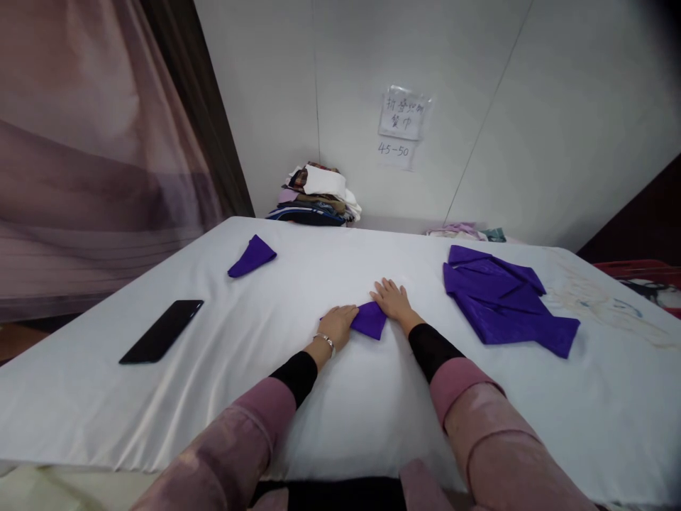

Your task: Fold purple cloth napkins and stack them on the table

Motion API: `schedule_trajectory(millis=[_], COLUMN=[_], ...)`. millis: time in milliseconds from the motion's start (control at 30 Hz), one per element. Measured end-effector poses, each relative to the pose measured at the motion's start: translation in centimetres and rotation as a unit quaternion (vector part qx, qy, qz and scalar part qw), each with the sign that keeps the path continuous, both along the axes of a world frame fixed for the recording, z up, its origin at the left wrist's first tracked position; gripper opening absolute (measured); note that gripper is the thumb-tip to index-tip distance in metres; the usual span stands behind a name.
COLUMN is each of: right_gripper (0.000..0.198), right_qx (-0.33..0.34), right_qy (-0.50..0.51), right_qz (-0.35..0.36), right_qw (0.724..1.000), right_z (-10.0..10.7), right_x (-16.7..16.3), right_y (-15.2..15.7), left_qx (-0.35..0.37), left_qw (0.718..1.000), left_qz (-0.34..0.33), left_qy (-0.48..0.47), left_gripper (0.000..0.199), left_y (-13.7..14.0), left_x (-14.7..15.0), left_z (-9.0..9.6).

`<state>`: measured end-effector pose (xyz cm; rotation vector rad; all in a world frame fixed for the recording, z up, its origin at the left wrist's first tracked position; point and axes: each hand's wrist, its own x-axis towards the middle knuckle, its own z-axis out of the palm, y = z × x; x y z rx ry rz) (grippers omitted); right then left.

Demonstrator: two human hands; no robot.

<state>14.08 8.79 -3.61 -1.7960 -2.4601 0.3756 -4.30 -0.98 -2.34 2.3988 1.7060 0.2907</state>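
Note:
A small folded purple napkin (369,321) lies on the white-covered table in front of me. My left hand (337,325), with a bracelet at the wrist, rests flat on its left part and hides much of that side. My right hand (391,298) lies palm down with fingers spread at the napkin's upper right edge, partly on the tablecloth. Toward the far left sits another folded purple napkin (253,256), narrow at one end. Several purple napkins (497,298) are spread in an overlapping pile on the right.
A black phone-like slab (162,332) lies on the left of the white tablecloth (308,270). Stacked clothes (316,195) and more fabric (462,231) stand behind the far edge. Paper signs (400,124) hang on the wall. A curtain (101,142) borders the left.

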Motion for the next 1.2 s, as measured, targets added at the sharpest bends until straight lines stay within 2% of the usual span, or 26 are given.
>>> schedule_trajectory(millis=[133,233,367,467,567,633,733,800,833,900,1000,1100,1200], right_gripper=[0.059,0.058,0.052,0.052,0.058,0.053,0.045,0.044,0.043,0.041,0.039,0.040,0.037], right_qx=[-0.025,-0.033,-0.024,-0.025,-0.068,-0.101,-0.140,-0.176,-0.192,-0.189,-0.123,-0.075,-0.020], right_qy=[0.019,0.031,0.136,0.245,0.347,0.404,0.447,0.445,0.430,0.361,0.246,0.178,0.097], right_qz=[0.012,0.030,0.077,0.091,0.092,0.087,0.060,0.043,0.032,-0.003,-0.055,-0.082,-0.090], right_qw=[0.999,0.999,0.987,0.965,0.931,0.905,0.881,0.877,0.881,0.913,0.960,0.978,0.991], right_z=[0.2,0.6,0.8,0.5,0.3,0.5,1.1,1.5,1.6,1.8,2.0,2.3,2.5], right_x=[0.4,1.2,2.7,3.4,3.2,2.7,2.1,2.0,2.0,2.1,2.0,1.7,1.3], right_y=[0.3,0.0,-1.5,-3.2,-4.5,-5.0,-5.3,-5.3,-5.3,-5.4,-5.9,-6.9,-8.2], left_qx=[-0.014,-0.037,-0.089,-0.136,-0.192,-0.232,-0.270,-0.268,-0.259,-0.227,-0.167,-0.109,-0.055], left_qw=[1.000,0.998,0.990,0.979,0.961,0.947,0.931,0.931,0.934,0.943,0.957,0.967,0.977], left_qz=[0.010,0.028,0.049,0.067,0.091,0.100,0.105,0.116,0.125,0.150,0.183,0.197,0.184], left_qy=[-0.023,-0.047,-0.092,-0.133,-0.176,-0.201,-0.221,-0.218,-0.211,-0.190,-0.153,-0.122,-0.095], left_gripper=[0.051,0.047,0.035,0.025,0.022,0.022,0.023,0.023,0.023,0.024,0.028,0.035,0.041], left_y=[0.1,0.4,1.6,2.8,3.6,3.8,3.6,3.4,3.3,3.0,2.2,1.1,0.2], left_x=[-0.3,-0.8,-1.5,-2.2,-2.9,-3.5,-4.4,-4.9,-5.1,-5.3,-5.1,-4.5,-4.2], left_z=[-0.1,0.6,2.1,3.1,3.8,4.1,4.4,4.3,4.3,3.9,3.1,2.1,1.5])
